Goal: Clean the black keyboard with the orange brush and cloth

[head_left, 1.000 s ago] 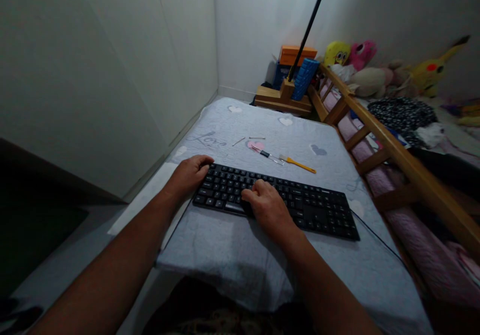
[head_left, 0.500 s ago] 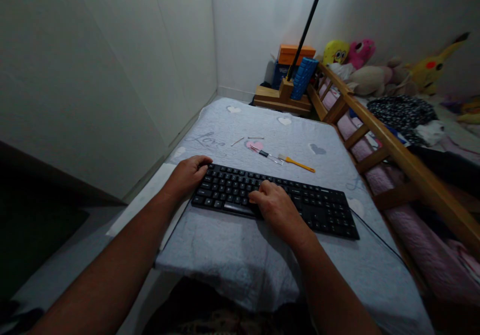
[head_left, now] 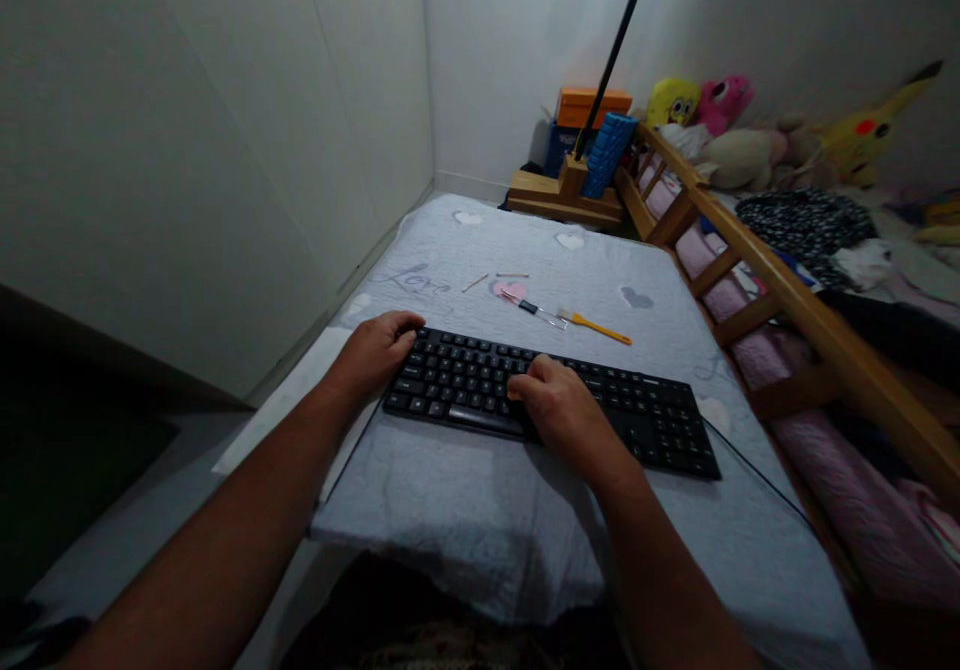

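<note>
A black keyboard lies at a slant on the heart-patterned cloth. My left hand grips its left end, thumb at the near side and fingers at the far corner. Over the middle keys my right hand is closed, with thumb and forefinger pressed together and the other fingers curled. Whatever sits in that pinch, if anything, is hidden. Beyond the keyboard lie a yellow-handled brush, a wire tool with a black grip and two thin sticks like cotton swabs.
The keyboard's cable runs off to the right. A wooden bed rail borders the table's right side, with plush toys behind it. At the left stands a pale wall panel. A wooden stand with a black pole is at the back.
My right hand has shifted slightly to the right along the keys, still closed. My left hand stays on the keyboard's left end.
</note>
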Available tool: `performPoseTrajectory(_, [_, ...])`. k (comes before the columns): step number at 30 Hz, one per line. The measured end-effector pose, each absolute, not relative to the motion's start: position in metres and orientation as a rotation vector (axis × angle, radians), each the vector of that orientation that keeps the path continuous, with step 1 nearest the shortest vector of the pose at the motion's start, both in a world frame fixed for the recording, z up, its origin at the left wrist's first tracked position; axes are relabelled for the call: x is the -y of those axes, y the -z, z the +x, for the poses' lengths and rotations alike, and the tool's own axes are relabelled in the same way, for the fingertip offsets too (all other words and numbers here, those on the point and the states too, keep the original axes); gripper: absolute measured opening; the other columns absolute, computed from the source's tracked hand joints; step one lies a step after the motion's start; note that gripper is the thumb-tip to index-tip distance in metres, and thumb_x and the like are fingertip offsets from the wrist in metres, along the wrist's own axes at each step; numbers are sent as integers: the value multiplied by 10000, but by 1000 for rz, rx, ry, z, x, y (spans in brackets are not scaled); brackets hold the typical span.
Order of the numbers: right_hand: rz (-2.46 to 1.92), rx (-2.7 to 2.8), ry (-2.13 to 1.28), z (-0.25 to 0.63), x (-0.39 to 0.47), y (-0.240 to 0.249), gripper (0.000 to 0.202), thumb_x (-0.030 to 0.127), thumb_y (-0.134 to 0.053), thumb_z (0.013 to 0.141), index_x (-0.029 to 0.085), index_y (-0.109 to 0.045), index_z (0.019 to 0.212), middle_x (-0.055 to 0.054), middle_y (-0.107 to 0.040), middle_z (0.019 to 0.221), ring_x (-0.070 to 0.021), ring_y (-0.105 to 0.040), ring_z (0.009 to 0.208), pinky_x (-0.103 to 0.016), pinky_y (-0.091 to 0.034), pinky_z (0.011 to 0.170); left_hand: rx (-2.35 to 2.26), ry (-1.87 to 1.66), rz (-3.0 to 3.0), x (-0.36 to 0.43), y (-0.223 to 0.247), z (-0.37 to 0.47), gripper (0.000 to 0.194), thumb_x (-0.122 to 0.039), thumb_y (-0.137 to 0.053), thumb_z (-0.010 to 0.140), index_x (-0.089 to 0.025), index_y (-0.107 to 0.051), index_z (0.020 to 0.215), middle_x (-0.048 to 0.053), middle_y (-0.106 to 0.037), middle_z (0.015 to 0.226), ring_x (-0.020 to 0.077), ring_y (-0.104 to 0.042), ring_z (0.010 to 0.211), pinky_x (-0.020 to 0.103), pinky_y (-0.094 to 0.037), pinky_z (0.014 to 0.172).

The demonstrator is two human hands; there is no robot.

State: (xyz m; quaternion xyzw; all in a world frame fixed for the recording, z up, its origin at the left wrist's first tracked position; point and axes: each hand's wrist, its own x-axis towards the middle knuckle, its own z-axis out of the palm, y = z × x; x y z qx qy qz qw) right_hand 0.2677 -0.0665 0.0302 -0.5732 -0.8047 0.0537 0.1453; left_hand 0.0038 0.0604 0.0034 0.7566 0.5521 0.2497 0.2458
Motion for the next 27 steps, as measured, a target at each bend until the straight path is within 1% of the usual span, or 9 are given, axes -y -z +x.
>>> performPoseTrajectory(3, [-1621,2321,-120,253,64,-30,188,145,-572,953,226,-741,964,-52,-610,916,-192,-538,842,-291,-357,728,-1504,-683,2066,-60,-4,4,432,-357,-471,833,-189,-740,1126,85,-758,1153,268,-683,1087,389,-506,1020])
performPoseTrajectory(8, [-1601,2389,-103,243,63,-29,159,194,-591,964,231,-742,932,-45,-616,911,-188,-535,836,-301,-357,739,-1504,-678,2069,-59,-5,4,441,-365,-467,833,-179,-742,1124,94,-755,1162,275,-677,1106,389,-500,1030])
performPoseTrajectory(14, [-1651,2390,-140,255,69,-34,167,150,-596,945,221,-747,941,-53,-624,919,-188,-547,852,-303,-361,745,-1516,-676,2059,-59,-5,4,430,-354,-472,837,-200,-742,1133,81,-760,1157,262,-686,1076,386,-502,1029])
performPoseTrajectory(19, [-1708,2379,-140,265,76,-38,164,148,-600,935,226,-745,935,-52,-619,902,-193,-550,831,-299,-357,729,-1508,-685,2060,-59,-4,4,440,-363,-484,830,-176,-749,1127,104,-759,1147,273,-691,1072,394,-499,1033])
performPoseTrajectory(24, [-1756,2348,-137,276,81,-34,205,129,-597,925,241,-758,983,-50,-625,907,-192,-567,824,-294,-359,713,-1507,-699,2059,-59,-3,4,434,-355,-480,830,-190,-748,1130,93,-761,1146,275,-693,1069,402,-508,1022])
performPoseTrajectory(27, [-1763,2329,-130,283,84,-33,215,105,-597,907,233,-760,964,-53,-626,892,-182,-571,803,-289,-366,702,-1496,-709,2061,-60,-2,3,423,-359,-483,829,-194,-749,1114,92,-761,1149,273,-690,1072,406,-506,1023])
